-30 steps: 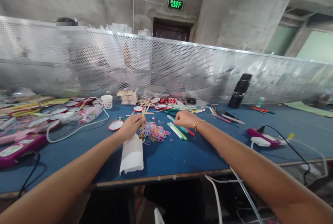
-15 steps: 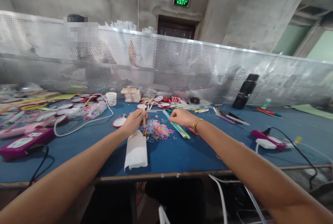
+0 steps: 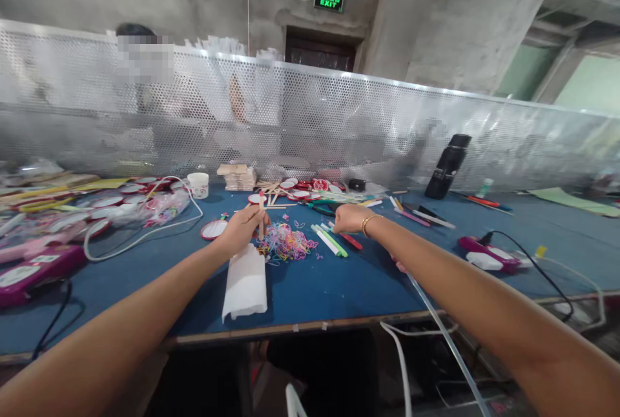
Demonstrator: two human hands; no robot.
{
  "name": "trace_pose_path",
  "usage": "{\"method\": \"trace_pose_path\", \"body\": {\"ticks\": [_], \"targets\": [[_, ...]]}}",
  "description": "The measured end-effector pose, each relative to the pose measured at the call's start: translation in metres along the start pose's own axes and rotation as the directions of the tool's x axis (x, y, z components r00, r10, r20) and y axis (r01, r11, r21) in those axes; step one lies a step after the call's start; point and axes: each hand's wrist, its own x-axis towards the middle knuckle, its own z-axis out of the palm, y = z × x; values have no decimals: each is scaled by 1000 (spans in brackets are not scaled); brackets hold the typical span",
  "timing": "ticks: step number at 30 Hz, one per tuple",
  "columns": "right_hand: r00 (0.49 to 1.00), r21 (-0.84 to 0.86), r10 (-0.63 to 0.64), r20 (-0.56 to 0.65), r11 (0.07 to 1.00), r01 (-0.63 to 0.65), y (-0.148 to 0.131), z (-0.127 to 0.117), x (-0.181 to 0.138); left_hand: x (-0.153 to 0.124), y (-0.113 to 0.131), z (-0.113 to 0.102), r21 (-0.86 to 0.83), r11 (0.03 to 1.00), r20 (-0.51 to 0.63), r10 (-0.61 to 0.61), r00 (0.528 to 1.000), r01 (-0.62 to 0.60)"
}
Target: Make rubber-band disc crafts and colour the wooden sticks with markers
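Observation:
My left hand [image 3: 246,226] is closed around a flat wooden craft stick [image 3: 261,215], held upright with a red tip at its top. Just right of it lies a heap of small coloured rubber bands [image 3: 288,241]. A folded white paper [image 3: 245,283] rests on the table below that hand. Fingers curled, my right hand [image 3: 351,218] hovers over several markers; what it grips, if anything, is hidden. Under it lie a white-and-green pair of markers [image 3: 331,241] and a red one [image 3: 352,242]. Dark-handled pliers [image 3: 317,207] sit beside its knuckles.
Round red-rimmed pieces [image 3: 214,229], a paper cup [image 3: 197,185] and a stack of wooden pieces [image 3: 237,177] stand further back. Purple power strips [image 3: 41,272] lie at both sides with cables. A black bottle [image 3: 448,166] leans near the perforated metal screen [image 3: 329,126]. Behind it is a person.
My right hand has shifted right and slightly down, uncovering the pliers. The marker ends near its fingers look different. My left hand still holds the craft stick. The view has turned slightly right.

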Motion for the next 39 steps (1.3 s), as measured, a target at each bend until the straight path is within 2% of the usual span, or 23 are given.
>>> {"method": "trace_pose_path", "body": {"ticks": [6,7,8,9,10,12,15,17,18,21,24,27,32,36,39], "targets": [[996,45,-79,-46,996,81,10,-24,-22,0,-3,0,-26,1000,11,2,1000,-2],[991,115,-111,-70,986,119,11,-29,-25,0,-2,0,-32,999,14,-3,1000,3],[981,296,-166,-102,936,190,10,-34,-29,0,-2,1,-29,1000,15,-6,1000,7],[964,499,-223,-147,824,267,6,-38,-32,0,-2,1,-18,1000,13,-9,1000,10],[941,677,-270,-206,655,336,1,-42,-36,0,-2,1,-2,1000,11,-14,1000,14],[898,865,-301,-322,291,408,-18,-46,-42,0,-1,2,25,999,18,-23,1000,22],[850,900,-295,-437,-137,415,-56,-42,-49,0,-1,3,19,1000,26,-5,1000,5],[827,856,-262,-497,-307,417,-82,-35,-48,-1,-2,4,-29,999,20,16,1000,-16],[820,832,-232,-523,-348,432,-95,-31,-46,-1,-3,5,-62,998,27,19,999,-17],[804,780,-105,-585,-343,523,-124,-18,-31,-2,-7,7,-141,990,75,14,997,-4],[767,730,74,-638,-259,632,-141,-6,-12,-2,-11,8,-150,989,81,6,997,7],[774,742,184,-606,-221,633,-146,10,-2,-1,-12,8,-118,993,85,-16,996,26],[783,765,214,-584,-176,619,-144,37,-6,0,-15,9,-99,995,112,-23,993,34],[734,721,164,-659,-141,678,-145,43,-14,0,-17,10,-113,993,128,-6,992,20],[695,693,150,-703,-76,717,-146,42,-18,0,-19,10,-106,994,122,8,992,5]]}}
